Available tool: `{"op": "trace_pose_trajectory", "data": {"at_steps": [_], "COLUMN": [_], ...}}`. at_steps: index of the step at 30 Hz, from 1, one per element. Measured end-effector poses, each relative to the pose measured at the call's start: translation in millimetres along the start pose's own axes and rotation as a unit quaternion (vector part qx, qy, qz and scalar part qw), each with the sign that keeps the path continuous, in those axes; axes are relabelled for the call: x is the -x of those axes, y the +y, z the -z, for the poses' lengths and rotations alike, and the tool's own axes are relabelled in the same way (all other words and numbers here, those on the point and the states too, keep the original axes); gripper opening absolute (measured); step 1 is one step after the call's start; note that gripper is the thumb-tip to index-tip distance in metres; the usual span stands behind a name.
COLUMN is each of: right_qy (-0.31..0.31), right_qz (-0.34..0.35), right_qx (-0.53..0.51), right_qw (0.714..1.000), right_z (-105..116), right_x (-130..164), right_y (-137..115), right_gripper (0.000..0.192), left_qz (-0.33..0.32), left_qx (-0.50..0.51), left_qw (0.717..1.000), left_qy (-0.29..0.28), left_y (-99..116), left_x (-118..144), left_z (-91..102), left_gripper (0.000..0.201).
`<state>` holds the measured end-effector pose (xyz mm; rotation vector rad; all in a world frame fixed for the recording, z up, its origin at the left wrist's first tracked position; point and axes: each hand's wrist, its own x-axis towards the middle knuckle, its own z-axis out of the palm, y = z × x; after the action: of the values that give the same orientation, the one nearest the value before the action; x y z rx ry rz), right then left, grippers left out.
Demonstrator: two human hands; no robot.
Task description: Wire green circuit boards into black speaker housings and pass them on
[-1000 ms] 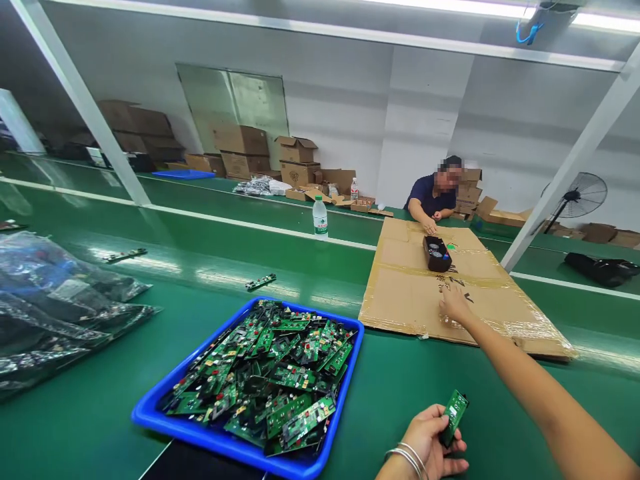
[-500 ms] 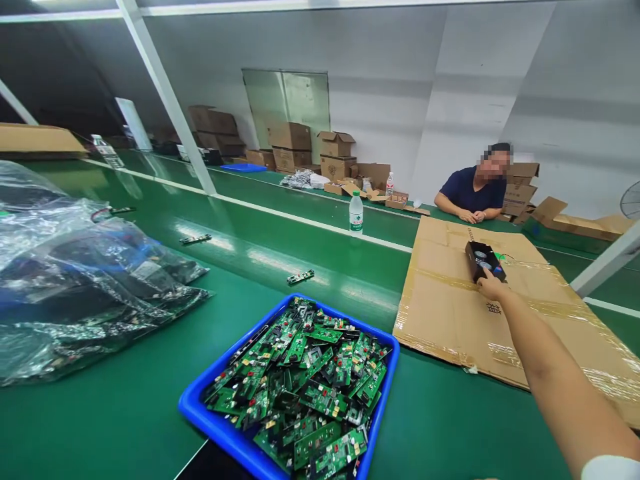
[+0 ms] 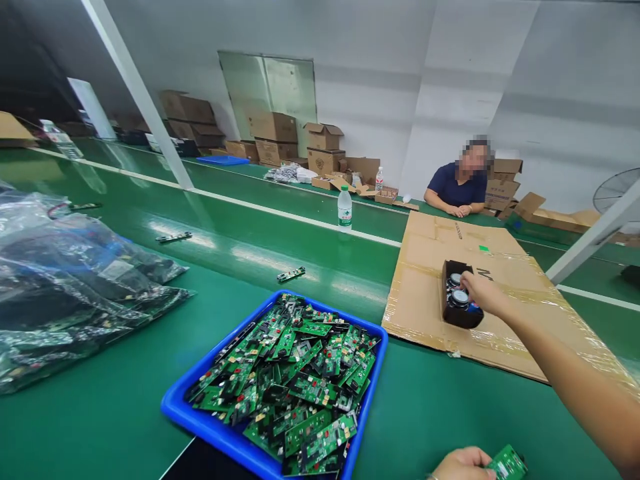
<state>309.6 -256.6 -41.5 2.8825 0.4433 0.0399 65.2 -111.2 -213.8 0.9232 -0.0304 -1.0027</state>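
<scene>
My right hand reaches out over the flattened cardboard, its fingers closed at the right side of a black speaker box. Two round grey-faced speakers show in the box's upper side, and the fingertips are beside them. At the bottom edge my left hand pinches a green circuit board between thumb and fingers; part of this hand is cut off by the frame. Left of it stands a blue tray heaped with green circuit boards.
Clear plastic bags of dark parts lie at the left. Loose narrow boards and a water bottle are on the green table. A person in dark blue leans on the far side. Cartons stand behind.
The black speaker box has come nearer across the cardboard with my right hand. My left hand has come into view at the bottom with a circuit board. The view has shifted slightly right.
</scene>
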Motion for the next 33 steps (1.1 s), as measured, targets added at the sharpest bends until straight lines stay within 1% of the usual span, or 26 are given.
{"op": "trace_pose_trajectory", "data": {"at_steps": [2, 5, 8, 11, 13, 15, 17, 21, 23, 25, 27, 28, 29, 30, 31, 33], "right_qy": [0.019, 0.023, 0.033, 0.044, 0.047, 0.044, 0.038, 0.028, 0.033, 0.053, 0.084, 0.101, 0.118, 0.137, 0.158, 0.198], "right_qz": [0.036, 0.085, 0.102, 0.108, 0.118, 0.129, 0.139, 0.141, 0.132, 0.123, 0.112, 0.103, 0.095, 0.086, 0.078, 0.067], "right_qx": [0.003, 0.014, 0.027, 0.034, 0.035, 0.034, 0.032, 0.026, 0.019, 0.000, -0.026, -0.039, -0.049, -0.060, -0.071, -0.104], "right_qw": [0.999, 0.996, 0.994, 0.993, 0.991, 0.990, 0.989, 0.989, 0.990, 0.991, 0.990, 0.989, 0.987, 0.985, 0.982, 0.972], "right_z": [9, 8, 0, 0, 5, 10, 14, 14, 11, 4, -4, -8, -12, -15, -17, -17], "right_x": [8, 16, 25, 41, 59, 84, 115, 195, 234, 267, 291, 300, 307, 312, 316, 320], "right_y": [13, 21, 13, 1, -8, -17, -29, -56, -70, -83, -94, -98, -102, -105, -107, -109], "right_gripper": [0.027, 0.020, 0.009, 0.009, 0.010, 0.010, 0.007, 0.004, 0.007, 0.009, 0.012, 0.014, 0.016, 0.018, 0.018, 0.018], "left_qz": [0.002, -0.001, -0.008, -0.025, -0.024, -0.009, 0.010, 0.048, 0.081, 0.122, 0.155, 0.161, 0.161, 0.152, 0.136, 0.085], "left_qx": [0.017, 0.046, 0.063, 0.056, 0.044, 0.026, 0.006, -0.039, -0.063, -0.100, -0.149, -0.169, -0.181, -0.179, -0.164, -0.109], "left_qw": [1.000, 0.998, 0.994, 0.990, 0.987, 0.985, 0.980, 0.953, 0.933, 0.909, 0.887, 0.880, 0.879, 0.884, 0.895, 0.927], "left_qy": [-0.017, -0.046, -0.092, -0.129, -0.150, -0.170, -0.200, -0.298, -0.345, -0.386, -0.409, -0.412, -0.411, -0.403, -0.392, -0.348], "left_y": [2, 5, 8, 10, 13, 19, 28, 41, 40, 32, 25, 24, 27, 32, 39, 59], "left_x": [3, 11, 20, 27, 33, 40, 49, 68, 73, 76, 83, 88, 96, 105, 114, 132], "left_z": [-5.6, -10.1, -9.3, -8.3, -10.1, -14.4, -20.2, -33.3, -41.4, -51.3, -61.7, -66.3, -70.1, -73.0, -74.8, -75.6], "left_gripper": [0.050, 0.049, 0.052, 0.050, 0.048, 0.049, 0.049, 0.041, 0.043, 0.050, 0.058, 0.061, 0.063, 0.064, 0.062, 0.050]}}
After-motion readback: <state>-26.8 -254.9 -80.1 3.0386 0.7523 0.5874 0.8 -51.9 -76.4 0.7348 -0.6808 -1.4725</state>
